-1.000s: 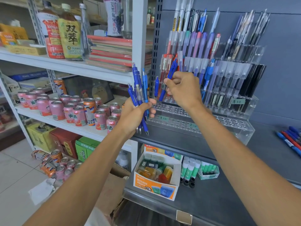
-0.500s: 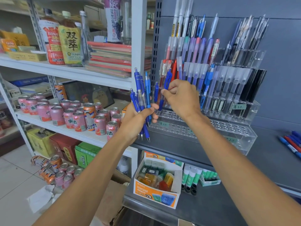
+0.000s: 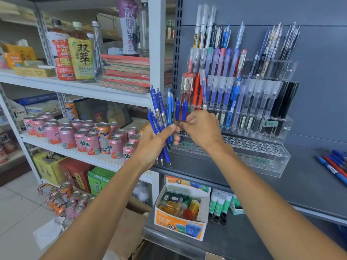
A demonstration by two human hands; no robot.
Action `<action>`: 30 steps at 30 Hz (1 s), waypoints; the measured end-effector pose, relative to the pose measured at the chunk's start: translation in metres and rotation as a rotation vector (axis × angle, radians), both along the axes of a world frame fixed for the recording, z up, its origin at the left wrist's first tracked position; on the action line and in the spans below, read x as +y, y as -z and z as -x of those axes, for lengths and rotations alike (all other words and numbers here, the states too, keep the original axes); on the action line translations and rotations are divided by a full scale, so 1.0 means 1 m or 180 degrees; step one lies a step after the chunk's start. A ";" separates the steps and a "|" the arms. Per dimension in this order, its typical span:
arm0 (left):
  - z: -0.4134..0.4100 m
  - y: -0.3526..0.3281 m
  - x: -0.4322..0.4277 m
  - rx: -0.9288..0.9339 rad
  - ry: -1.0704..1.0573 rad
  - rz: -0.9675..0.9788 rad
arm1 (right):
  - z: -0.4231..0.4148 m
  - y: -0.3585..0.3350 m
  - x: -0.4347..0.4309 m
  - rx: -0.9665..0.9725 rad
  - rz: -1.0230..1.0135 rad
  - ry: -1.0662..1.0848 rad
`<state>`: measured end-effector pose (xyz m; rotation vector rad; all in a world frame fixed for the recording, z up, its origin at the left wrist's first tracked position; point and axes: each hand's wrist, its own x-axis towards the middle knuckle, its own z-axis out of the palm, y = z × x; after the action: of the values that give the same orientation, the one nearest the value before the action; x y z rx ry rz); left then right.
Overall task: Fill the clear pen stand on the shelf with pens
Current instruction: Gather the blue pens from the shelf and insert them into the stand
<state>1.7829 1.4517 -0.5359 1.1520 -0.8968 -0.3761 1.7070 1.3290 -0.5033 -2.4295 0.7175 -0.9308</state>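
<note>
Nearest the camera, an open orange carton of small coloured stationery items (image 3: 179, 225) is sitting on the lower grey shelf, with green-capped glue sticks (image 3: 219, 204) standing just beside it. Above that, the left hand (image 3: 150, 145) is gripping a bundle of blue click pens (image 3: 161, 119), its fingers and thumb curled round the barrels; the pens are fanning upward with their tips pointing down below the palm. Just to its right, the right hand (image 3: 202, 128) is pinching a single blue pen (image 3: 185, 111) between curled fingertips and holding it upright at the left end of the clear pen stand (image 3: 260, 162). Another blue pen (image 3: 177, 109) is standing just beside it, and it cannot be told whether the fingers are touching that one too. The stand is resting on the grey upper shelf (image 3: 302, 190) against the back panel; its two front tiers of holes are showing bare, while the rear tiers are carrying red, blue, purple, clear and black pens packed upright. Loose blue and red pens (image 3: 335, 167) are lying on the shelf well apart to the right. Farther left, pink drink cans (image 3: 88, 141) are crowding a white shelf, and above them juice bottles (image 3: 80, 53) are standing near a stack of notebooks (image 3: 127, 74).
</note>
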 end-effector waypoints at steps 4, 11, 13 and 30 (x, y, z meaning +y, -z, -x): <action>0.006 -0.001 0.000 0.0026 0.0057 -0.0118 | 0.013 0.000 0.003 -0.0413 -0.0172 -0.0151; 0.018 -0.005 -0.005 -0.0102 0.0162 -0.0197 | 0.036 -0.002 0.017 -0.0867 -0.0807 -0.1105; 0.020 -0.005 -0.004 -0.0199 0.0188 -0.0248 | 0.041 -0.003 0.017 -0.0876 -0.0900 -0.1290; 0.024 -0.007 -0.013 0.0120 -0.0097 -0.0094 | 0.048 -0.005 -0.009 -0.1279 -0.0884 -0.0733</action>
<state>1.7585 1.4392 -0.5286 1.1809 -0.8423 -0.3861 1.6589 1.3199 -0.4985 -1.9510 0.3821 -1.0969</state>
